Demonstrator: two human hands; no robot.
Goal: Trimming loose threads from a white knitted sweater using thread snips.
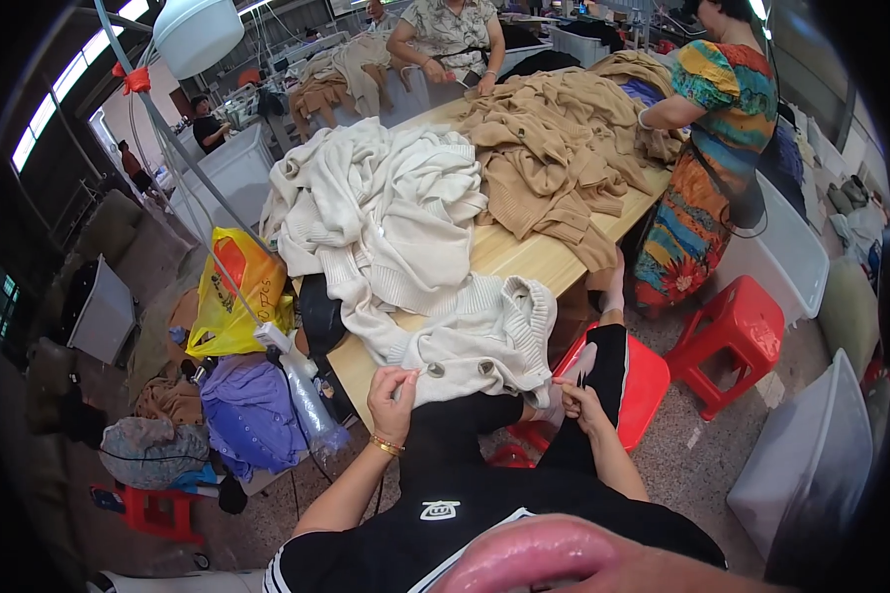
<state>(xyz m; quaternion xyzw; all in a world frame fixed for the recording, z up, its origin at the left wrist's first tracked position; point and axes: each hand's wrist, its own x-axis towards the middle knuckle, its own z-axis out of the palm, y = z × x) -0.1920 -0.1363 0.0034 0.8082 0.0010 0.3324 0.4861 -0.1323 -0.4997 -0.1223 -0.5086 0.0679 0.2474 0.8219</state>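
Observation:
A cream knitted cardigan [480, 341] with ribbed edges and large dark buttons lies over the near end of the table, its front edge toward me. At its left corner, beside a button, my left hand [394, 403] is closed with thumb and fingers pinching the knit edge. By its right corner, my right hand [585, 407] is closed around a small dark pointed tool [580, 380], whose exact kind is too small to tell. Behind the cardigan rises a heap of cream knitwear [396, 198]. Brown knitwear [554, 148] is piled to its right.
The wooden table [524, 252] stretches away from me. At left are a yellow plastic bag [232, 292] and purple clothing [254, 410]. Red stools [732, 341] and white bins [806, 455] stand at right. One co-worker handles brown knitwear at right; another stands at the far end.

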